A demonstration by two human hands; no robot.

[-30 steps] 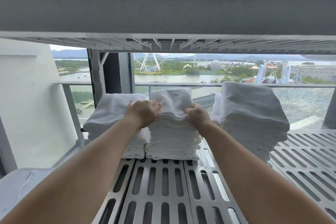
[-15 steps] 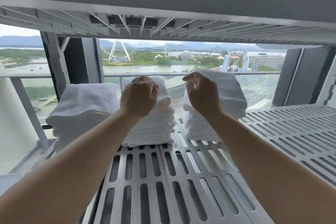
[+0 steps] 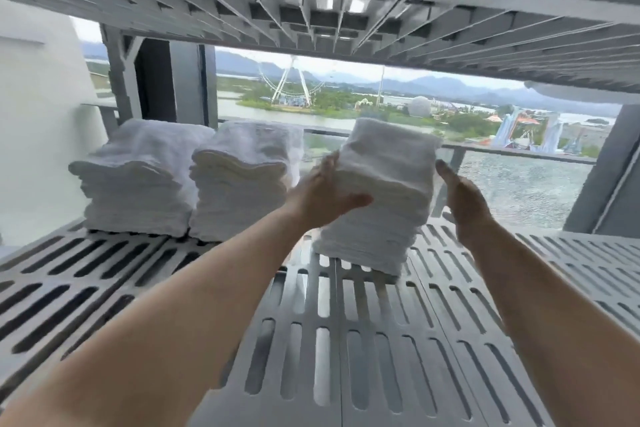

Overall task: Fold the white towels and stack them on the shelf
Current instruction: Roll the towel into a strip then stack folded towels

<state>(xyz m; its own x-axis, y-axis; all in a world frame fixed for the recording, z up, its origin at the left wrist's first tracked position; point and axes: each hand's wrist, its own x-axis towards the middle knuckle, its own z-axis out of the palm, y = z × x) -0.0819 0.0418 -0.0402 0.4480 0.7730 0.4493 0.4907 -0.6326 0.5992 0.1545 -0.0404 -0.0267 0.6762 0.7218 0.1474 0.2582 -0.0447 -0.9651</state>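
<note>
This was a linen storage spot on a high balcony, likely at a hotel or resort. A slotted grey shelf [image 3: 346, 340] carried three stacks of folded white towels [image 3: 242, 191], with another ribbed tier [image 3: 311, 10] close above it. Behind the shelf ran a glass railing [image 3: 519, 154], and far beyond the shelf lay water and an amusement park with a Ferris wheel [image 3: 291, 87].
</note>
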